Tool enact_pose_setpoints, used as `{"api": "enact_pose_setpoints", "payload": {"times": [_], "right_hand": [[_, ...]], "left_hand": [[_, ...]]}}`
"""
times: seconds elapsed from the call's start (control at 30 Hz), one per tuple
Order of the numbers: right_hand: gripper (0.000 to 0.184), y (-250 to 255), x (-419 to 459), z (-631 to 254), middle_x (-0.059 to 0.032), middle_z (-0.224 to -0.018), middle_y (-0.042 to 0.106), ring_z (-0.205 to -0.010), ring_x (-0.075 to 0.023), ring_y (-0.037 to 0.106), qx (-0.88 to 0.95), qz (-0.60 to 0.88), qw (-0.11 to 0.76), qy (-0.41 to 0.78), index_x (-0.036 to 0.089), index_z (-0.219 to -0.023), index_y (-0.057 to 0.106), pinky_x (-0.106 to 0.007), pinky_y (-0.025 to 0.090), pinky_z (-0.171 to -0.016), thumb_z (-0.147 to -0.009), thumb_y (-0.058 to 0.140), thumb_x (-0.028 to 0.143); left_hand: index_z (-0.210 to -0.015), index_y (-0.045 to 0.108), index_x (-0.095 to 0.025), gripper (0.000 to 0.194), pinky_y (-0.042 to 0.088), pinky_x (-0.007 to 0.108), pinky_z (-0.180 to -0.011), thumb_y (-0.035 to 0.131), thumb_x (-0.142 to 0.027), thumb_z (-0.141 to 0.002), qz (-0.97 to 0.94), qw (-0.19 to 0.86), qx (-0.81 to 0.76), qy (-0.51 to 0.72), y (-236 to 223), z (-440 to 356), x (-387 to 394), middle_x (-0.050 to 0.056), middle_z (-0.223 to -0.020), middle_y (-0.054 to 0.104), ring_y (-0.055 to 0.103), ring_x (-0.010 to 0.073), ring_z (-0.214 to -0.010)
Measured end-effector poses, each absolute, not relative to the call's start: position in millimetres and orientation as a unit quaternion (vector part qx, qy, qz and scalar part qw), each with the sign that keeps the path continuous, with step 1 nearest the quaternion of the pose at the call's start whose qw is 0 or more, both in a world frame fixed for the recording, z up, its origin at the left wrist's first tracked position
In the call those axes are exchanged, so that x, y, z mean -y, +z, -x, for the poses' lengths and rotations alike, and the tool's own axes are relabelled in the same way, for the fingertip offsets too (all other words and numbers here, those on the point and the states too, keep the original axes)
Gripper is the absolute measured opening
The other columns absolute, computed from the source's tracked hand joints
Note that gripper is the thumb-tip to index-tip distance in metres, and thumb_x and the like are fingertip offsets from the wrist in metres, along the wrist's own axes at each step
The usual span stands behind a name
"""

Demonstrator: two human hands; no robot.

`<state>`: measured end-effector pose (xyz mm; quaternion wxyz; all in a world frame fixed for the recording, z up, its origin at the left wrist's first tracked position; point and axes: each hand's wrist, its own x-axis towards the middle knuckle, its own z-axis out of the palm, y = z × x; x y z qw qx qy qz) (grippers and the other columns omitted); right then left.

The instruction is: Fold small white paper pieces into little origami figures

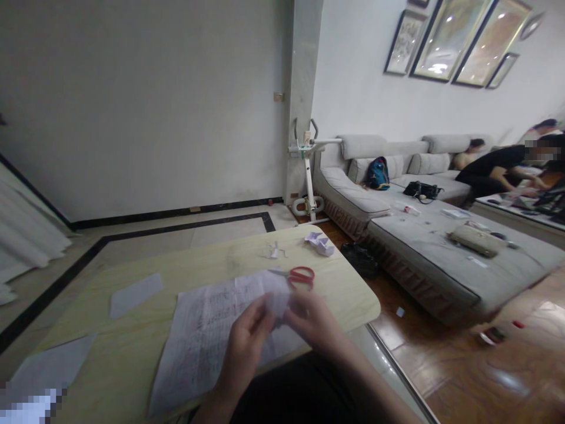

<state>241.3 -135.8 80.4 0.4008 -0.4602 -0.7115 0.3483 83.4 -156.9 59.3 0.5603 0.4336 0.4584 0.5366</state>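
Note:
A small piece of white paper (277,304) is held up between my two hands, blurred by motion. My left hand (251,330) pinches its left side, and my right hand (311,318) grips the right side with curled fingers. Beneath them a large sheet covered in writing (207,335) lies on the pale table (348,288). Just beyond my right hand rest scissors with red handles (301,275), their blades on the sheet's far edge. Folded paper pieces (321,242) sit at the table's far right corner, with thin paper scraps (274,252) to their left.
Two more paper pieces, a small one (136,295) and a larger one (55,368), lie on the table's left side. Right of the table stands a grey sofa (441,259) with bags on it. A black plastic bag (359,259) and a bottle (494,335) are on the floor. People sit farther back.

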Motion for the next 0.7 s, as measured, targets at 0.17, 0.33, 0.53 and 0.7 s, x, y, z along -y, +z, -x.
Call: {"api": "enact_pose_setpoints", "payload": {"times": [0.17, 0.33, 0.53, 0.7], "right_hand": [[0.007, 75.7, 134.2, -239.8, 0.0022, -0.062, 0.050, -0.058, -0.0112, 0.044, 0.673, 0.455, 0.404, 0.420, 0.014, -0.067, 0.058, -0.022, 0.032, -0.052, -0.074, 0.058, 0.017], [0.010, 71.3, 130.7, -239.9, 0.0017, -0.063, 0.053, -0.058, -0.0118, 0.048, 0.628, 0.420, 0.415, 0.507, 0.014, -0.071, 0.059, -0.022, 0.036, -0.053, -0.075, 0.060, 0.024], [0.007, 73.7, 137.2, -232.9, 0.0030, -0.059, 0.049, -0.056, -0.0107, 0.045, 0.680, 0.490, 0.411, 0.358, 0.014, -0.067, 0.061, -0.021, 0.033, -0.052, -0.073, 0.059, 0.013], [0.022, 95.3, 152.3, -239.5, -0.0027, -0.075, 0.062, -0.066, -0.0140, 0.053, 0.719, 0.446, 0.353, 0.400, 0.014, -0.094, 0.071, -0.023, 0.039, -0.057, -0.085, 0.059, 0.031]], "left_hand": [[-0.117, 0.066, -0.013, 0.048, 0.054, 0.038, -0.089, 0.069, -0.042, -0.078, -0.457, 0.567, -0.441, 0.525, 61.4, -82.5, 159.9, 0.013, -0.113, 0.071, 0.065, 0.0302, -0.105], [-0.114, 0.067, -0.015, 0.041, 0.052, 0.037, -0.092, 0.066, -0.040, -0.082, -0.480, 0.551, -0.442, 0.520, 64.1, -83.3, 163.6, 0.012, -0.114, 0.070, 0.063, 0.0297, -0.109], [-0.117, 0.065, -0.015, 0.048, 0.052, 0.039, -0.091, 0.073, -0.039, -0.075, -0.448, 0.603, -0.420, 0.510, 55.2, -81.2, 157.3, 0.012, -0.112, 0.070, 0.065, 0.0296, -0.105], [-0.114, 0.066, -0.015, 0.044, 0.056, 0.031, -0.073, 0.076, -0.031, -0.074, -0.377, 0.660, -0.406, 0.507, 52.3, -65.2, 155.9, 0.011, -0.106, 0.071, 0.069, 0.0252, -0.090]]}}
